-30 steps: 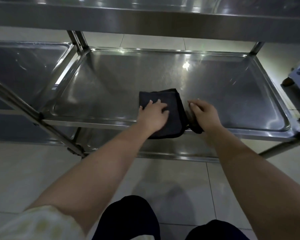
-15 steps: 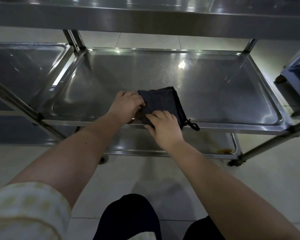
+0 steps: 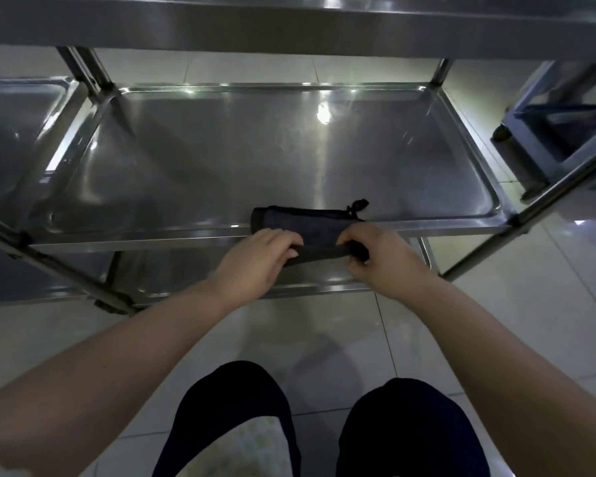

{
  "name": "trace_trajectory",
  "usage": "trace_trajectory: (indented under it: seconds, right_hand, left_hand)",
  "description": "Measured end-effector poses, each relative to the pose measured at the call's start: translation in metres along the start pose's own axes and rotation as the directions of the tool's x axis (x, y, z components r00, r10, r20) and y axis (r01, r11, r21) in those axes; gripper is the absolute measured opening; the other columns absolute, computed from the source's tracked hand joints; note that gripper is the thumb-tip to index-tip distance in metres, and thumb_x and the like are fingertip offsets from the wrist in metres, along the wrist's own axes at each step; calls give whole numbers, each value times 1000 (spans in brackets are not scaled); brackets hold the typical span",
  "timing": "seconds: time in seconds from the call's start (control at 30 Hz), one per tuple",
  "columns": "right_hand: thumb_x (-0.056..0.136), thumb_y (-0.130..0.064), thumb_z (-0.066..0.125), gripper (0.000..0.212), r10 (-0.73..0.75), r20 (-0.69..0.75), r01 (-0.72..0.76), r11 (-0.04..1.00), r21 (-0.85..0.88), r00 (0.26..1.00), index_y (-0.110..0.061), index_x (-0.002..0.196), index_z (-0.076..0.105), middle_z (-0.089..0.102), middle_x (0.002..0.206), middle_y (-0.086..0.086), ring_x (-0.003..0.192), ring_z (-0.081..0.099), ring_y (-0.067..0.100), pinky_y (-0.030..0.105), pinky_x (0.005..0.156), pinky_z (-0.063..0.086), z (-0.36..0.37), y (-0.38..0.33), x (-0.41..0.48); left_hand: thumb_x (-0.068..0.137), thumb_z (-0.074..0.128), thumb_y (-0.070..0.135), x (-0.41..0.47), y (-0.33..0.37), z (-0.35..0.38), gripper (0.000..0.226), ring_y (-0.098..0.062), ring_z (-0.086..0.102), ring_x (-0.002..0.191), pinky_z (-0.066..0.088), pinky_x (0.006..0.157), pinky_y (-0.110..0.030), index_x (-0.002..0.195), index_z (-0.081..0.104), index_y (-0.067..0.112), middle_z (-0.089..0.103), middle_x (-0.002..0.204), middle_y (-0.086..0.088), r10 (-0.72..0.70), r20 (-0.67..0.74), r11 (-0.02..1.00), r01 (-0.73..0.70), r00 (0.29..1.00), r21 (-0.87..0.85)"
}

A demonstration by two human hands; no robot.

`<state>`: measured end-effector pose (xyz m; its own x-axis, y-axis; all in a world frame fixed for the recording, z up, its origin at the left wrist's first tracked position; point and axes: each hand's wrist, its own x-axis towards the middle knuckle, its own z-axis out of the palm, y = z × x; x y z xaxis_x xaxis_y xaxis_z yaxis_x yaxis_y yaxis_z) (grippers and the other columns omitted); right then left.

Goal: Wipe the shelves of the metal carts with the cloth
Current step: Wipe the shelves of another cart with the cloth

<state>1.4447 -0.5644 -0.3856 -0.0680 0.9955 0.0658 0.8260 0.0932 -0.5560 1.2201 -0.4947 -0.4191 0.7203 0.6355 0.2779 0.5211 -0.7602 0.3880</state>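
Gripping the near edge of the dark cloth [image 3: 310, 226] with both hands, you have it at the front of the cart's middle shelf [image 3: 255, 149]. Your left hand [image 3: 255, 261] has its fingers curled over the left end of that edge. Your right hand [image 3: 387, 259] is clamped round the right end, fingers bent tight. Between the two, the near edge is bunched into a narrow roll that sits just past the shelf's front rim.

The far part of the cloth lies folded flat on the steel, a little right of the shelf's middle. A small loop [image 3: 358, 204] sticks up at its far right corner. A bright glare spot shows on the shelf towards the back.

Above runs the top shelf [image 3: 289, 25], and below your hands the bottom shelf [image 3: 186, 275] shows. A second metal cart [image 3: 14, 132] stands just beside this one on your left; whether the two touch cannot be told. Off to the right, apart from the cart, is a blue frame [image 3: 544, 139] on a wheel. Your knees [image 3: 234, 418], in dark trousers, are over pale floor tiles [image 3: 496, 321].
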Motion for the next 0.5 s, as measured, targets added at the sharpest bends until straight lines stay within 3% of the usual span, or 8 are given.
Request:
trace_trajectory:
  seconds: [0.07,0.17,0.23,0.3,0.37,0.5]
  right_hand:
    - [76,4,63,27,-20,-44,21,1000,20,999,-11,98,67,62,97,-1,90,54,14,15,72,36,7,7,-15]
    - [74,9,64,27,-24,-120,28,999,36,993,-7,96,67,61,96,0,90,53,16,25,75,42,8,11,-24]
    - [75,7,64,28,23,-118,-17,998,57,993,-10,97,66,58,94,-7,89,52,13,21,75,43,2,12,-23]
    - [77,5,65,28,73,-84,-66,994,86,994,-14,98,65,56,93,-8,83,52,14,13,71,39,-7,14,-19]
    - [77,6,65,28,82,-87,-72,991,110,993,-16,95,65,56,90,-6,79,53,16,17,70,40,-16,20,-16]
    - [71,8,63,23,77,-237,-38,986,162,968,-9,86,66,61,83,-1,76,50,9,14,70,39,-10,41,-22]
  left_hand:
    - [95,57,3,-6,10,10,14,-33,59,81,44,67,-35,106,65,3,63,88,-12,1,30,1000,-1,1000,-18]
    - [96,48,15,-3,20,11,23,-32,61,72,48,55,-35,102,67,3,60,79,-11,32,14,1000,-32,999,0]
    - [95,41,21,4,23,5,33,-32,62,72,48,55,-34,101,67,2,61,79,-11,66,18,998,-66,998,-9]
    - [96,45,18,13,27,-3,29,-34,62,75,48,58,-36,102,68,1,62,82,-13,67,38,998,-66,997,-11]
    - [96,46,18,23,32,-5,28,-35,62,76,48,60,-37,103,68,2,62,84,-14,54,42,998,-53,998,-14]
    - [95,36,25,34,44,12,39,-33,63,75,50,58,-36,102,69,5,63,83,-11,77,47,995,-74,996,-72]
